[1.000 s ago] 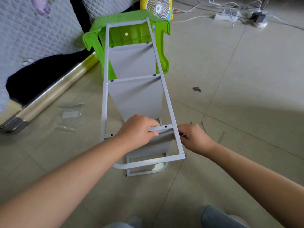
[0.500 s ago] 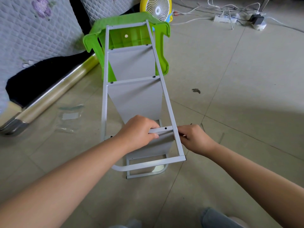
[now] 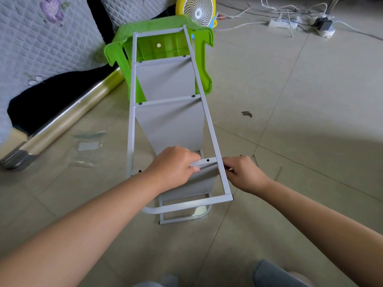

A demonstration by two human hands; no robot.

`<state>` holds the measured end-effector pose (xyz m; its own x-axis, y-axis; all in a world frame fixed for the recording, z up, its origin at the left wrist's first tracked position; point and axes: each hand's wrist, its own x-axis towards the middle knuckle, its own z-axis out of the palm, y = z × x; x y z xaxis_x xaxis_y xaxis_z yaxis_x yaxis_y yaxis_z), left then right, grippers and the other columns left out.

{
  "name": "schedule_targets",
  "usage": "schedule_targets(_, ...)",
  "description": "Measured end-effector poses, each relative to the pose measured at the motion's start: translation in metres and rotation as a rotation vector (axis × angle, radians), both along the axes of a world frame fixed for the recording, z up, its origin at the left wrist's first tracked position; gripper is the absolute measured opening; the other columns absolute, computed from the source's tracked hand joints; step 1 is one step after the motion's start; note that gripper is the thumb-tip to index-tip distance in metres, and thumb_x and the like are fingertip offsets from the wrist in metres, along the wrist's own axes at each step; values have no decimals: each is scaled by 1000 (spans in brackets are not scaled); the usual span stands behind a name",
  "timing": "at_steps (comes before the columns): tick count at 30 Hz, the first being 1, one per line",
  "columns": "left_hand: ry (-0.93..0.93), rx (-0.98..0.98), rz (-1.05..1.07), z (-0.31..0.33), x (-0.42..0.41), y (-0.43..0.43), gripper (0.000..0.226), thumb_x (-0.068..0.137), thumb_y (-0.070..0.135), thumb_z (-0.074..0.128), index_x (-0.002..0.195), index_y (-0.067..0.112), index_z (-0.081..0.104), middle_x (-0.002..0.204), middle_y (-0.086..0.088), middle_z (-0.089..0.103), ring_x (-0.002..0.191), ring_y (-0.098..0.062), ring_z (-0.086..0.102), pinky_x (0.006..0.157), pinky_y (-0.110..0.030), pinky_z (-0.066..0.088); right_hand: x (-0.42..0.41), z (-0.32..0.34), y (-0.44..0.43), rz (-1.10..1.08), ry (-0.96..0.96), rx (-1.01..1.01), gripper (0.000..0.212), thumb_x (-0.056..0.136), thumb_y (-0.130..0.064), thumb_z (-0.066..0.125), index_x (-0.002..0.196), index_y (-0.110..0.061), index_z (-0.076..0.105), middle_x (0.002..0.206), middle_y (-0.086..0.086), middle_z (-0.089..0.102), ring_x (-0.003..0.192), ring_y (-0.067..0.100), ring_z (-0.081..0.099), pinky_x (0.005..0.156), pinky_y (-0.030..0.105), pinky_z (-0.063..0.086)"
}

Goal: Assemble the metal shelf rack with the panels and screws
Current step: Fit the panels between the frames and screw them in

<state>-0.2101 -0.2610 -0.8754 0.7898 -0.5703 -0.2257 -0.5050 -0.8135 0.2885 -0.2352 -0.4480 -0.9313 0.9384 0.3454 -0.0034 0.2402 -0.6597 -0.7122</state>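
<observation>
The shelf rack (image 3: 209,125) is lying lengthwise on the tiled floor (image 3: 300,121), its far end leaning on a green stool (image 3: 204,59) and its curved foot sitting nearest the person. Grey panels (image 3: 172,123) are hanging between its two long rails. The left hand (image 3: 176,164) is reaching over the near crossbar (image 3: 202,162), its grip curling round the bar just left of a dark screw (image 3: 207,160). The right hand (image 3: 242,172) is pressing against the outer side of the right rail, fingers curled; I cannot tell what that grip is pinching. A clear plastic bag (image 3: 89,146) is lying left of the rack.
</observation>
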Motion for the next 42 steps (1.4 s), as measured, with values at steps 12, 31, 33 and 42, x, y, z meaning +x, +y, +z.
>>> schedule_targets(12, -31, -100, 66, -8, -8, 3, 24, 91, 25, 50, 82, 4, 57, 58, 7, 35, 66, -22, 41, 54, -29, 25, -5, 16, 6, -57, -22, -34, 22, 84, -8, 46, 75, 1, 64, 52, -18, 35, 59, 3, 48, 55, 15, 35)
schedule_targets(31, -48, -144, 108, -7, -8, -3, 31, 90, 27, 54, 78, -1, 58, 55, 4, 33, 65, -22, 41, 55, -30, 26, -12, 25, 16, -84, 45, -255, 18, 89, -2, 40, 75, -10, 49, 72, 15, 55, 63, 26, 42, 57, 29, 31)
schedule_targets(33, -56, -144, 111, -7, -8, -2, 30, 90, 26, 54, 79, -1, 59, 55, 4, 33, 65, -23, 41, 55, -30, 26, -12, 27, 16, -67, 69, -267, 17, 88, -1, 39, 75, -11, 45, 70, 10, 50, 64, 26, 41, 56, 28, 31)
schedule_targets(42, -83, -37, 97, -1, -7, -3, 26, 91, 25, 50, 71, 8, 50, 59, 5, 32, 70, -23, 41, 57, -28, 26, -11, 30, 17, -35, 161, -233, 21, 86, 2, 35, 91, -1, 55, 85, 16, 62, 71, 28, 50, 62, 35, 42)
